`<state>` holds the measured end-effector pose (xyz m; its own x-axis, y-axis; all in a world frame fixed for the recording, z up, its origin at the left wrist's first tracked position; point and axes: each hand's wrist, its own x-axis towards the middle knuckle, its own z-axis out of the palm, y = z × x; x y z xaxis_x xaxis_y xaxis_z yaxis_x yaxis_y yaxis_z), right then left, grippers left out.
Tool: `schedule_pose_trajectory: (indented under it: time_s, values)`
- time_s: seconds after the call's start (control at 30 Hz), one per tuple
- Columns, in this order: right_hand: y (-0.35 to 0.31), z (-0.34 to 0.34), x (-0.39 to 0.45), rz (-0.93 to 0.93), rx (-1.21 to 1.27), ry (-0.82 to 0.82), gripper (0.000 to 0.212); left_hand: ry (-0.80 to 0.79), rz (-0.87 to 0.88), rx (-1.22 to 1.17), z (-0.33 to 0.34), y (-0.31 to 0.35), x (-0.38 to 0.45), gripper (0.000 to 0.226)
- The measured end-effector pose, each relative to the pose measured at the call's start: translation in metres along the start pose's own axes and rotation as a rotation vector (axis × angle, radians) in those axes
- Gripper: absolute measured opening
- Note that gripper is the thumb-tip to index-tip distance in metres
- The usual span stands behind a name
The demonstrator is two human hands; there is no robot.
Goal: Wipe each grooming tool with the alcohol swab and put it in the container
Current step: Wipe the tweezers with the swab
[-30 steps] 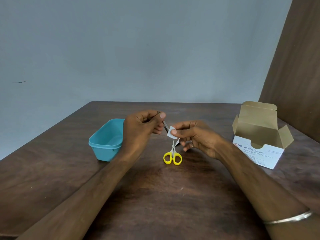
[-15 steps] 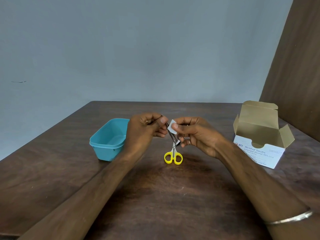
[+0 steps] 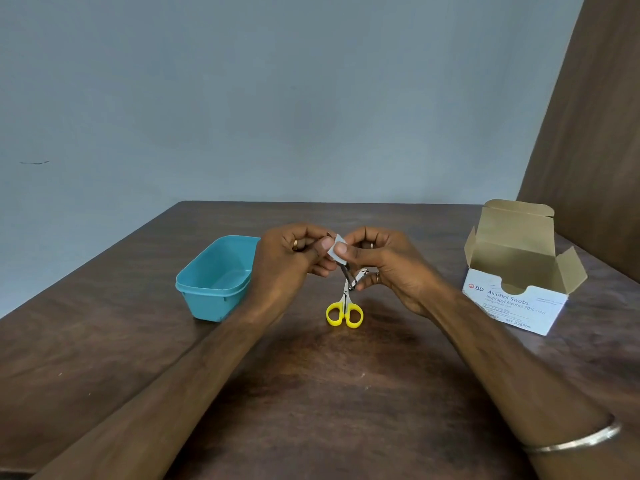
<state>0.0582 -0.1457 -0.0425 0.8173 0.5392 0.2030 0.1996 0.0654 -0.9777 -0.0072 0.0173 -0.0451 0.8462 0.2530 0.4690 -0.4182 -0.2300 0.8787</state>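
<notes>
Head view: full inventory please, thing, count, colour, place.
table: 1, dark brown wood, fills the lower frame
container: 1, teal, on the table left of the hands; nothing seen inside
scissors: 1, yellow handles, steel blades, on the table under the hands
swab box: 1, white with brown inside, flaps open, on the table at right
metal tool: 1, dark steel, held between the hands above the scissors; type unclear
swab: 1, white, pinched around the tool's upper part
bangle: 1, silver, right wrist
left hand: holds the tool's top end
right hand: pinches the swab
</notes>
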Motion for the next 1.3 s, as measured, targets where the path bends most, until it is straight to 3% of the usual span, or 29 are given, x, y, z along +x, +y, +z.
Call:
schedule_pose_trajectory:
  time_s: [0.4,0.5,0.6,0.7,1.03,1.3]
  values:
    - [0.0050,-0.0002,0.0031,-0.023,0.027,-0.088,0.023,0.063,-0.037,-0.035,-0.0010,0.0015,0.0004,0.011]
    - [0.0053,0.0005,0.0023,-0.028,0.031,-0.084,0.015,0.071,-0.038,-0.022,-0.0012,0.0020,0.0001,0.011]
    - [0.0047,0.0012,0.0010,-0.024,0.022,-0.096,0.023,0.070,-0.029,0.003,-0.0001,0.0028,-0.0011,0.014]
    - [0.0050,0.0005,0.0020,-0.036,0.030,-0.102,0.014,0.089,-0.043,-0.013,0.0004,0.0029,-0.0001,0.013]
    - [0.0033,0.0013,0.0019,-0.042,0.022,-0.145,0.034,0.102,-0.072,-0.046,-0.0025,0.0052,0.0006,0.012]
    - [0.0036,-0.0007,-0.0011,0.005,-0.065,-0.161,0.017,0.129,-0.076,-0.044,-0.0035,0.0088,-0.0001,0.014]
